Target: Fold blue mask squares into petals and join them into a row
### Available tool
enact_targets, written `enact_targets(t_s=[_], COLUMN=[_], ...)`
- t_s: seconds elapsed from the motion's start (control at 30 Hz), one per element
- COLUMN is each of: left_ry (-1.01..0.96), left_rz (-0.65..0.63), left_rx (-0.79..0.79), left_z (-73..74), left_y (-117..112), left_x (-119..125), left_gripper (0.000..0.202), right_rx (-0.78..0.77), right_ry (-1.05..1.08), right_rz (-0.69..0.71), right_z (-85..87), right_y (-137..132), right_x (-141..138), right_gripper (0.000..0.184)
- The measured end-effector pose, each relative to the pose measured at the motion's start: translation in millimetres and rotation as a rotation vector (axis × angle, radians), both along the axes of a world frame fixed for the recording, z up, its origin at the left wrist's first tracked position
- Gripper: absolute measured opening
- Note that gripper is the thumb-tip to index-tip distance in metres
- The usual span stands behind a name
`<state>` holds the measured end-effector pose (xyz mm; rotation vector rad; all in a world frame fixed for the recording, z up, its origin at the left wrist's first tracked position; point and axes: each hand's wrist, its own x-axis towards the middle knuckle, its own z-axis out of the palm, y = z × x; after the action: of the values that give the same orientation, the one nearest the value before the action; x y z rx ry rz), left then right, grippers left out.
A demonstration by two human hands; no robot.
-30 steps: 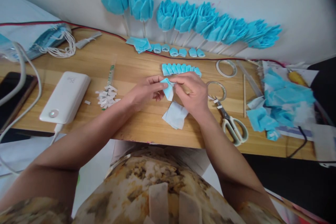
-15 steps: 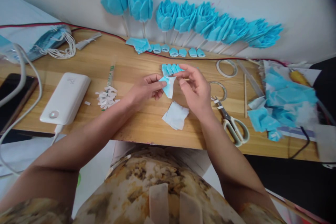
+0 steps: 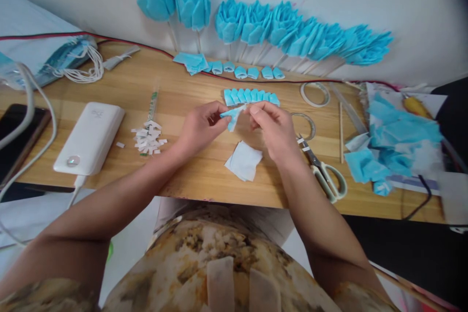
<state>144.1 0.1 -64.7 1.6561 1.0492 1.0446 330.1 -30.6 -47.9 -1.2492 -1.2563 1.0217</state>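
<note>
Between the fingers of my left hand [image 3: 204, 124] is a small piece of blue-and-white fabric [image 3: 234, 118], partly folded, with a point hanging down. My right hand [image 3: 274, 129] pinches the upper right corner of the same piece, thumb against forefinger. Just beyond my fingers lies a row of folded blue petals [image 3: 252, 96], overlapping side by side. Nearer to me, a few pale fabric squares [image 3: 243, 161] are stacked on the wooden table [image 3: 204, 170].
Scissors [image 3: 323, 173] and tape rolls [image 3: 315, 94] are on the right, beside blue scraps [image 3: 402, 131]. White paper bits [image 3: 148, 137] and a power bank [image 3: 90, 137] sit left. Blue fabric flowers [image 3: 192, 5] lean on the wall behind small rolled pieces [image 3: 240, 72].
My right hand has drawn down and in, uncovering more of the petal row. The fabric piece has turned and folded narrower, its upper right corner now pinched.
</note>
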Motion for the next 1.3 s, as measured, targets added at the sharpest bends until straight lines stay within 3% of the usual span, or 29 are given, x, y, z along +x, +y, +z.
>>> enact_targets(t_s=[0.33, 0.43, 0.63, 0.77, 1.3], left_ry=[0.121, 0.071, -0.129, -0.258, -0.327], left_rz=[0.042, 0.057, -0.017, -0.033, 0.005], left_rx=[0.200, 0.121, -0.218, -0.354, -0.356], left_z=[1.1, 1.2, 8.0, 7.5, 6.6], left_y=[-4.2, -2.2, 1.3, 0.9, 1.9], left_x=[0.3, 0.4, -0.3, 1.0, 3.4], left_gripper=[0.005, 0.006, 0.011, 0.013, 0.016], right_rx=[-0.079, -0.092, -0.154, -0.208, -0.261], right_ry=[0.077, 0.114, 0.151, 0.185, 0.224], right_rz=[0.002, 0.030, 0.089, 0.098, 0.088], right_z=[4.4, 4.9, 0.2, -3.4, -1.4], right_y=[0.4, -0.6, -2.0, -1.8, -3.8], right_x=[-4.1, -6.2, -9.8, -11.2, -11.8], right_gripper=[0.015, 0.014, 0.021, 0.022, 0.017])
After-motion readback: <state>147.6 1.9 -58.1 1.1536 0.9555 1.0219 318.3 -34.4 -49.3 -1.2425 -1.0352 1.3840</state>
